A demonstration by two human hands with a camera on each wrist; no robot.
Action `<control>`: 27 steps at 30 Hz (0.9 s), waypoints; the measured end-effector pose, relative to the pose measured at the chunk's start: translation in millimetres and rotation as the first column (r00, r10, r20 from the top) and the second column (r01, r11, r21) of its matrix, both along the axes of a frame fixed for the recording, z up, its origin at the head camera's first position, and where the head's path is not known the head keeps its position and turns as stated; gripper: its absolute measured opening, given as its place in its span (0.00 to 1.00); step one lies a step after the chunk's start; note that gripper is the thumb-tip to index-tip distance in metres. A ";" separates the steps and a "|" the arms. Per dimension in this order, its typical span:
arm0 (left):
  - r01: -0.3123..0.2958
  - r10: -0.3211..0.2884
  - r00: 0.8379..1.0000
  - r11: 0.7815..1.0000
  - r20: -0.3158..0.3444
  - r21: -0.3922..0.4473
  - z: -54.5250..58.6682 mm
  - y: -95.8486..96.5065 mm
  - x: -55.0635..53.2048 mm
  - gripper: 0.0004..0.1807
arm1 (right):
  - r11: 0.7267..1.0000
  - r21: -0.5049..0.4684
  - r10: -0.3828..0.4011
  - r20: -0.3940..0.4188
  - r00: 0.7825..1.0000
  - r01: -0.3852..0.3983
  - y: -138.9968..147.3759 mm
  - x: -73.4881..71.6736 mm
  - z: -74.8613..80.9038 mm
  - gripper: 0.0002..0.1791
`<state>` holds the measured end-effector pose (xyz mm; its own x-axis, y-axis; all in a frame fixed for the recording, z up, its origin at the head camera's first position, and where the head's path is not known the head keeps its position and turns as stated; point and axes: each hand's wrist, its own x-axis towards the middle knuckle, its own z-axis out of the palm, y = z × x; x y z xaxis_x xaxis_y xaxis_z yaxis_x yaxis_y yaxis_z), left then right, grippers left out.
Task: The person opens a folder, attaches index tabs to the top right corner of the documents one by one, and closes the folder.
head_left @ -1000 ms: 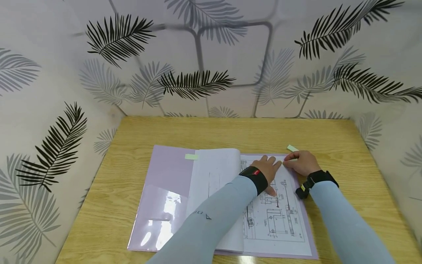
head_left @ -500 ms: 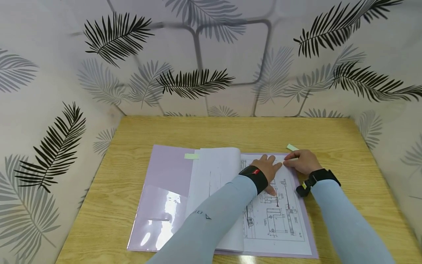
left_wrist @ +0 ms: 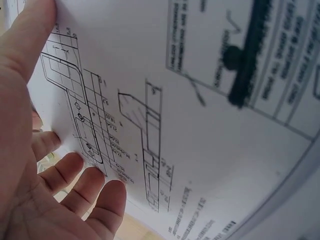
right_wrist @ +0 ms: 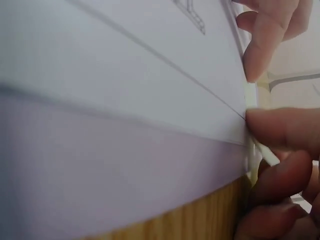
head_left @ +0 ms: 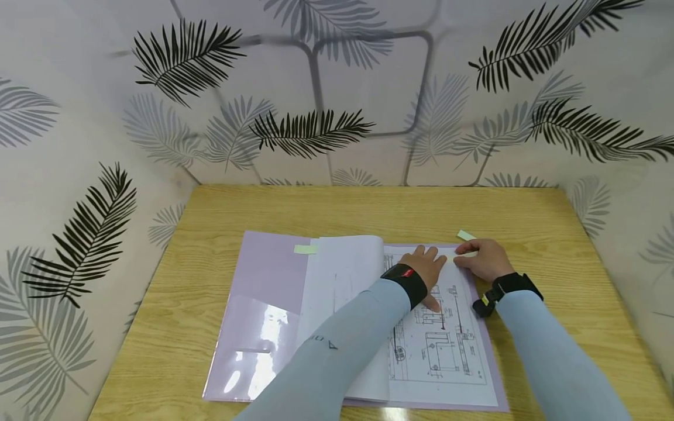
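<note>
A purple folder (head_left: 271, 263) lies open on the table, holding a stack of white pages. Its right-hand page (head_left: 463, 362) carries technical line drawings. My left hand (head_left: 423, 270) rests on the upper part of that page with fingers spread, and its fingertips touch the paper in the left wrist view. At the page's top right corner, my right hand (head_left: 483, 259) pinches a pale green sticky tab (right_wrist: 267, 155) between thumb and fingers. The thumb (right_wrist: 280, 125) presses the tab at the page edge. Part of the tab is hidden by the fingers.
A pale green sticky tab (head_left: 305, 249) sticks out from the turned pages on the left. Another pale green strip (head_left: 466, 235) lies on the wooden table (head_left: 337, 210) just beyond my right hand. A leaf-patterned wall covering (head_left: 363, 88) stands behind the table.
My left hand has shifted slightly left, away from the right fingers. More of the pale tab shows by the right thumb, whose gap from the forefinger is wider. The folder stays put.
</note>
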<state>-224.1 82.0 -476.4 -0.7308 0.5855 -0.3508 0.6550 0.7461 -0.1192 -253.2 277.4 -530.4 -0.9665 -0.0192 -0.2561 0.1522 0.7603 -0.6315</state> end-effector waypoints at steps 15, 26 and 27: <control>0.007 -0.008 0.999 0.999 -0.041 -0.042 -14.0 2.1 -6.6 0.66 | 0.971 0.240 0.071 -0.360 0.930 0.019 -19.1 21.1 15.8 0.09; -0.014 0.013 0.999 1.000 -0.050 -0.025 -14.1 1.8 -5.2 0.66 | 0.835 0.526 0.348 -0.277 0.896 -0.162 -42.2 39.1 14.0 0.16; -0.014 0.013 0.999 1.000 -0.048 -0.020 -11.8 0.8 -4.1 0.65 | 0.825 0.539 0.359 -0.273 0.892 -0.167 -43.2 40.3 14.8 0.16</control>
